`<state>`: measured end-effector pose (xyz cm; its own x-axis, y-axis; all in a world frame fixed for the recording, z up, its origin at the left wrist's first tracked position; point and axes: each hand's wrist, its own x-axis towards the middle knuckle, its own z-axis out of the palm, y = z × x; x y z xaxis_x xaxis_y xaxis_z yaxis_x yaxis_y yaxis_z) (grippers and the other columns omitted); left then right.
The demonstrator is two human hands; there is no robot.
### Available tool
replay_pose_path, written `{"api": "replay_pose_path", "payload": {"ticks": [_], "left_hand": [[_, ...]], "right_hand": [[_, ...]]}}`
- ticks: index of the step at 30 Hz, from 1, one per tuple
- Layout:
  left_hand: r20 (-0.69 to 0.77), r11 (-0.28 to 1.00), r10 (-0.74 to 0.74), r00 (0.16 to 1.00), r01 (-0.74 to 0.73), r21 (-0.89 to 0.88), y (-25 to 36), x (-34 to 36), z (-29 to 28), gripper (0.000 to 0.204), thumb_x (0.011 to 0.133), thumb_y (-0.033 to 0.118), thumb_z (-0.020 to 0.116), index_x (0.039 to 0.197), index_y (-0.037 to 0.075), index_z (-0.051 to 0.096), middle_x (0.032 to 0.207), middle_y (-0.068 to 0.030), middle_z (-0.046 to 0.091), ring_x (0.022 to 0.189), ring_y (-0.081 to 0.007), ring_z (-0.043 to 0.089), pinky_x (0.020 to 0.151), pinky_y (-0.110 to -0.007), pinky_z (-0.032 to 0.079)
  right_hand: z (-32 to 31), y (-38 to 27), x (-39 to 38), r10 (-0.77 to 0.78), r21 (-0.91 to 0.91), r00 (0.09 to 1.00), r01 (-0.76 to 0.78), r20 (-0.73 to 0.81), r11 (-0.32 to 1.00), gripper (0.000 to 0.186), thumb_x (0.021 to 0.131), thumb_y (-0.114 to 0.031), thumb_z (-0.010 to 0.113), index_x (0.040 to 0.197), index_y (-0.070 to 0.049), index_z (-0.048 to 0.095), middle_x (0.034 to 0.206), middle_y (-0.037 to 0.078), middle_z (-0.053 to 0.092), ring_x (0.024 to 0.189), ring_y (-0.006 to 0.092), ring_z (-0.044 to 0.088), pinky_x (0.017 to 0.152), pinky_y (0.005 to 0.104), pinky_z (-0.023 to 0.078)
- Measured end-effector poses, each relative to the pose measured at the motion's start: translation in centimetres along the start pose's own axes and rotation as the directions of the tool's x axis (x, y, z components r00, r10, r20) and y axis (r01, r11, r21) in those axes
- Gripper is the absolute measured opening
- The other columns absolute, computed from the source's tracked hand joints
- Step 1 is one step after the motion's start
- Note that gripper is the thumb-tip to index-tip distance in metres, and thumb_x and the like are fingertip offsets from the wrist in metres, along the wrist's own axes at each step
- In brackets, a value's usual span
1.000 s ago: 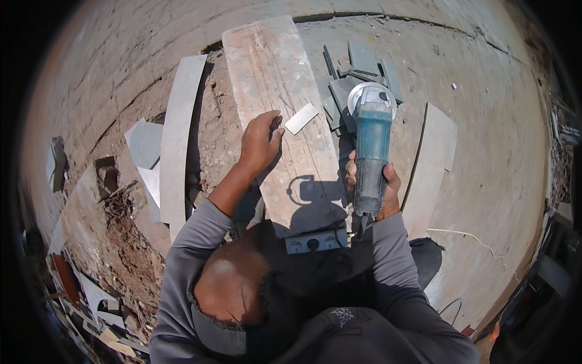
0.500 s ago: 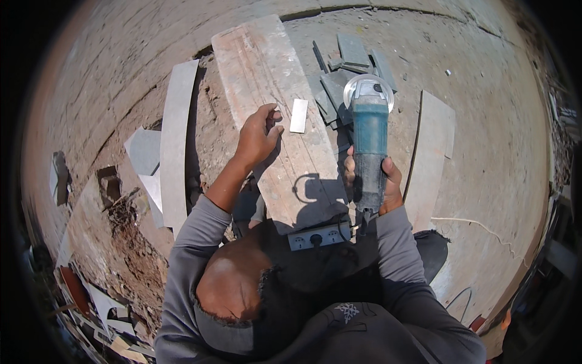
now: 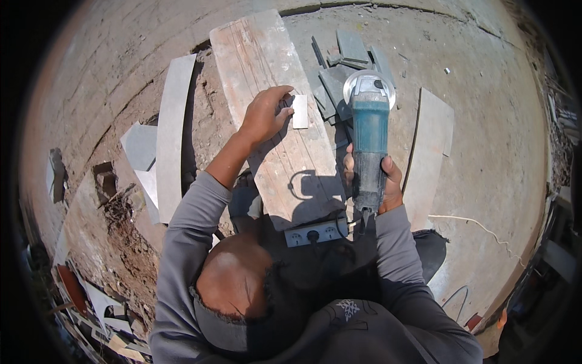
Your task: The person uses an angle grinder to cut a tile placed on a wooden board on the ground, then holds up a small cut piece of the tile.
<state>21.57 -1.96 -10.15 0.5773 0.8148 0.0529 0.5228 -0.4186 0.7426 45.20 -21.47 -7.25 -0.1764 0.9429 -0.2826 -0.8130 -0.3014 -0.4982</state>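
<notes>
On plank (image 3: 273, 115): left hand (image 3: 264, 115) touching pale tile piece (image 3: 300, 111).

No packages, labels, signs or screens can be made out anywhere in the view, from the ground at twelve o'clock round to the rubble at seven o'clock.

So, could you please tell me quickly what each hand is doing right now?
Left hand: open, fingers on small tile piece.
Right hand: closed around angle grinder.
</notes>
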Motion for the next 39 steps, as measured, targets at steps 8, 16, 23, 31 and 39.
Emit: {"api": "replay_pose_path", "payload": {"ticks": [8, 16, 23, 31, 39], "left_hand": [[0.387, 0.939, 0.201, 0.900, -0.289, 0.185, 0.2, 3.2, -0.7, 0.059, 0.072, 0.008, 0.082, 0.127, 0.009, 0.061, 0.123, -0.0136, 0.063, 0.118, -0.0357, 0.057, 0.101, -0.042, 0.046], [0.244, 0.987, 0.001, 0.970, -0.041, 0.158, -0.2, 1.3, -2.5, 0.043, 0.067, 0.013, 0.087, 0.105, 0.005, 0.069, 0.098, -0.0122, 0.061, 0.099, -0.0318, 0.059, 0.086, -0.040, 0.048], [0.047, 0.997, -0.066, 0.997, 0.064, 0.035, -0.8, -1.0, -1.8, 0.024, 0.077, 0.018, 0.082, 0.091, 0.005, 0.068, 0.084, -0.0105, 0.065, 0.084, -0.0310, 0.062, 0.077, -0.041, 0.049], [-0.225, 0.997, -0.081, 0.971, 0.082, -0.005, -1.5, -1.4, 1.5, 0.030, 0.080, 0.018, 0.081, 0.101, 0.006, 0.063, 0.087, -0.0100, 0.068, 0.083, -0.0286, 0.064, 0.075, -0.039, 0.051], [-0.219, 0.972, -0.176, 0.960, 0.133, -0.195, -2.4, -1.4, 2.1, 0.050, 0.077, 0.013, 0.084, 0.111, 0.004, 0.049, 0.088, -0.0104, 0.069, 0.083, -0.0232, 0.068, 0.076, -0.033, 0.055]], "right_hand": [[0.2, 0.0, 0.0, -0.021, -0.023, 1.000, 0.022, 0.022, 1.000, 0.083, 0.080, -0.057, 0.074, 0.128, 0.007, 0.053, 0.094, 0.017, 0.063, 0.078, 0.0234, 0.063, 0.067, 0.0339, 0.052], [-0.2, -0.1, -0.1, 0.013, 0.059, 0.998, -0.016, 0.061, 0.998, 0.081, 0.081, -0.053, 0.075, 0.129, 0.007, 0.051, 0.097, 0.018, 0.063, 0.080, 0.0239, 0.064, 0.068, 0.0331, 0.053], [1.1, 0.5, 0.0, 0.032, 0.072, 0.999, -0.034, 0.039, 0.997, 0.084, 0.078, -0.054, 0.078, 0.129, 0.008, 0.050, 0.095, 0.018, 0.063, 0.081, 0.0259, 0.066, 0.067, 0.0339, 0.056], [1.4, 1.9, 0.6, 0.105, 0.105, 0.994, -0.109, 0.038, 0.988, 0.088, 0.075, -0.054, 0.080, 0.129, 0.008, 0.050, 0.095, 0.017, 0.061, 0.084, 0.0254, 0.065, 0.072, 0.0344, 0.056], [1.7, 2.9, 1.9, 0.182, 0.177, 0.981, -0.192, 0.073, 0.965, 0.086, 0.077, -0.052, 0.080, 0.130, 0.009, 0.048, 0.100, 0.017, 0.062, 0.088, 0.0250, 0.066, 0.079, 0.0356, 0.057]]}}
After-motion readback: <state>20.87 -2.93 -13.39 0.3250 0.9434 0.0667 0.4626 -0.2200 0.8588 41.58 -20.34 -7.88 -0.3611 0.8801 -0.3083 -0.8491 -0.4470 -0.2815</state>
